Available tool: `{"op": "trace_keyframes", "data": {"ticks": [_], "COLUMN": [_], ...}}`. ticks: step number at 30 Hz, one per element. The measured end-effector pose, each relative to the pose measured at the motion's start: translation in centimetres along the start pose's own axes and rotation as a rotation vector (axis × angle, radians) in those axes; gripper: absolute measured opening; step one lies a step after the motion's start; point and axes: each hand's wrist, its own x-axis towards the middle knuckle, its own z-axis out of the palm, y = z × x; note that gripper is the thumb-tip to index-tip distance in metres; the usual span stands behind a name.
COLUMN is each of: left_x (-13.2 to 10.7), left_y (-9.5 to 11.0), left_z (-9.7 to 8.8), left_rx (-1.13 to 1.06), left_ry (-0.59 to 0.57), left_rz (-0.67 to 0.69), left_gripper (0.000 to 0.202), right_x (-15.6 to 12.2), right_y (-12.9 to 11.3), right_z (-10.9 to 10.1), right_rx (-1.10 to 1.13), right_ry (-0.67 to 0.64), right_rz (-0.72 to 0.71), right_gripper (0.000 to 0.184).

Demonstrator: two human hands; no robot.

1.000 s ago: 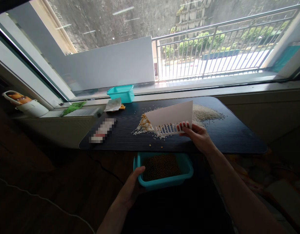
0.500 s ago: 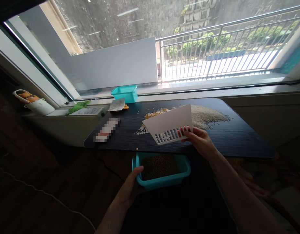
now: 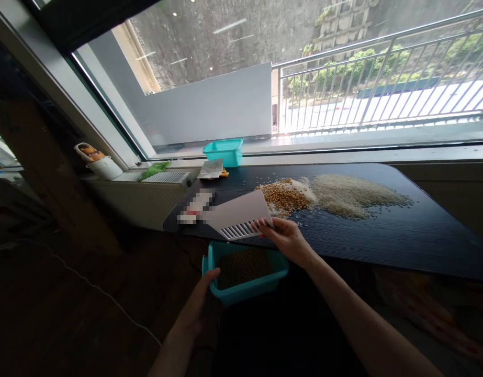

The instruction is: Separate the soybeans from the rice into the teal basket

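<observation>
My right hand [image 3: 286, 235] grips a pale slotted scraper [image 3: 241, 212] by its corner, the slots along its lower edge. The scraper is tilted above the front edge of the dark table. Below that edge, my left hand [image 3: 202, 290] clasps the left end of a teal plastic bin [image 3: 247, 293], thumb over the rim and other fingers hidden underneath. Small brown grains or beans [image 3: 247, 266] cover the bin's floor. On the table, a heap of yellow beans [image 3: 286, 196] mixed with white grains lies just right of the scraper. Beside it spreads a larger pile of white rice [image 3: 351, 193].
A second teal bin [image 3: 224, 153] stands at the table's back left, behind a silvery packet [image 3: 211, 168]. A blurred-out item [image 3: 196, 207] lies at the table's left. Further left are a white pot [image 3: 105, 166] and a green cloth [image 3: 155, 170]. A white cable [image 3: 96, 285] runs along the floor.
The view has turned left. My right hand has carried the scraper left, away from in front of the piles, exposing the yellow beans. My left hand still holds the bin.
</observation>
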Motion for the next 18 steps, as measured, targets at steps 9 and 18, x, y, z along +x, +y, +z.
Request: {"op": "trace_keyframes", "data": {"ticks": [9, 18], "left_x": [-0.2, 0.6], "left_y": [-1.0, -2.4], "left_z": [1.8, 5.6], "left_rx": [0.074, 0.164], "left_ry": [-0.063, -0.157], "left_rz": [0.023, -0.032], "left_gripper": [0.062, 0.062], "right_x": [-1.7, -1.8], "right_y": [-1.9, -0.2], "right_z": [-9.0, -12.5], "right_rx": [0.032, 0.012], "right_ry": [0.537, 0.702], "right_rz": [-0.094, -0.056], "right_gripper": [0.033, 0.034]}}
